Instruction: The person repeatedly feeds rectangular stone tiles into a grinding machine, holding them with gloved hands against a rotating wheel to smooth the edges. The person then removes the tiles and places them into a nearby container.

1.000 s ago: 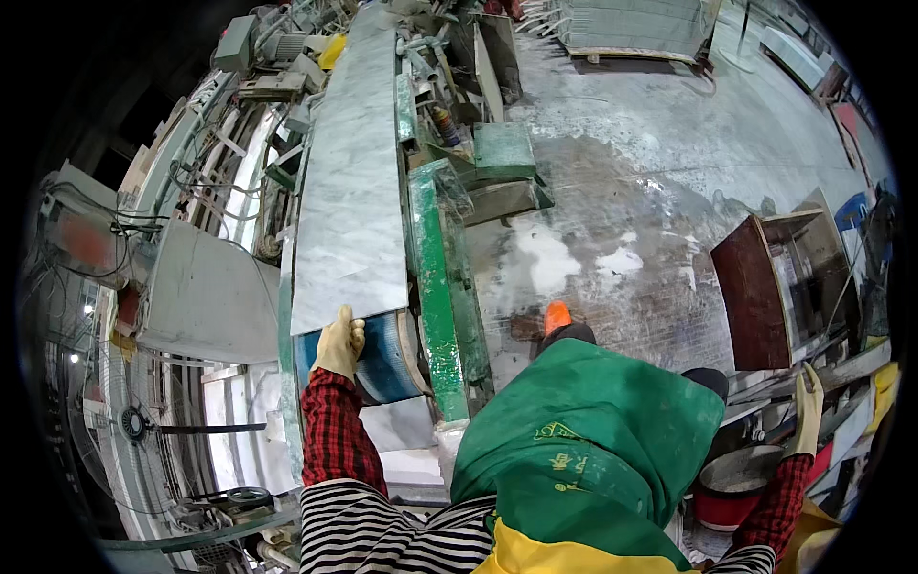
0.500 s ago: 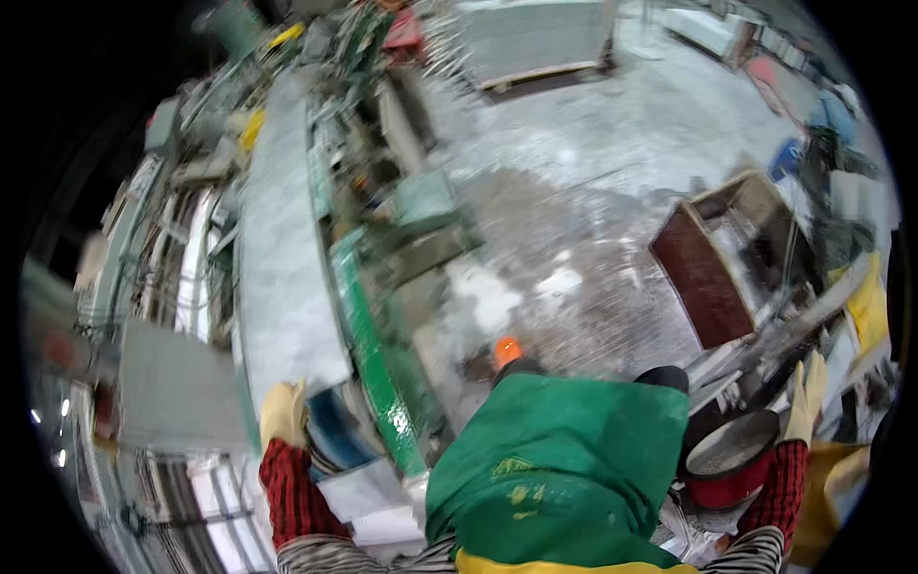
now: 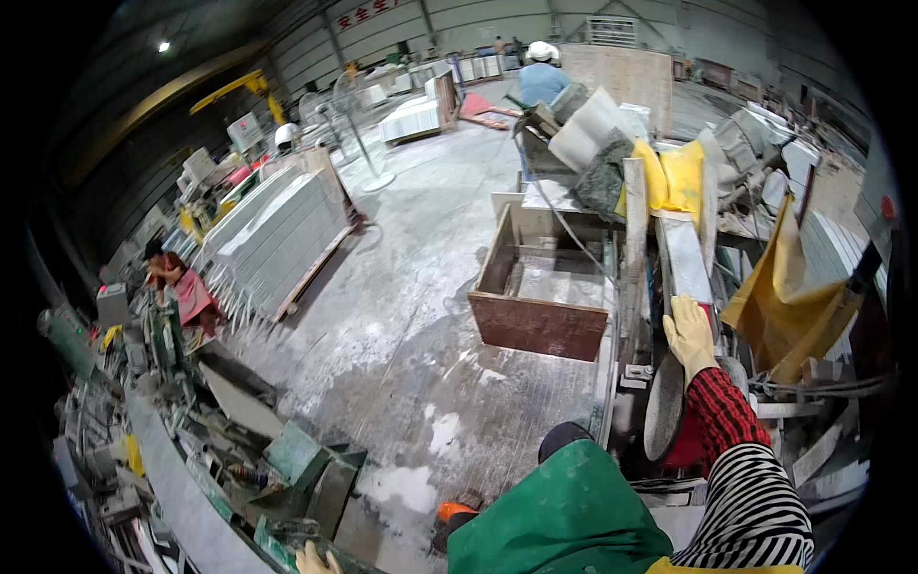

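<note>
My right hand (image 3: 690, 335), in a cream glove, reaches forward with its fingers stretched out flat. They lie at the near end of a long pale stone strip (image 3: 686, 256), which rests on a narrow bench at the right; whether they press on it I cannot tell. Beside that wrist is a round grey disc-like pan (image 3: 664, 409), with something red behind it. My left hand (image 3: 316, 559), gloved alike, shows only at the lower edge, fingers apart, near the green edge of a machine (image 3: 273, 545). Nothing shows in its fingers.
A wooden crate (image 3: 540, 325) stands on the wet floor left of the bench. Yellow cloth (image 3: 674, 177) drapes over the bench's far end; a yellow sheet (image 3: 784, 306) hangs right. Stacked slabs (image 3: 282, 230) stand far left. One person (image 3: 179, 284) sits left, another (image 3: 543, 81) is ahead.
My view has swung to the right and up, bringing the bench and hall into sight. My right hand now lies by the stone strip; my left has dropped to the lower edge.
</note>
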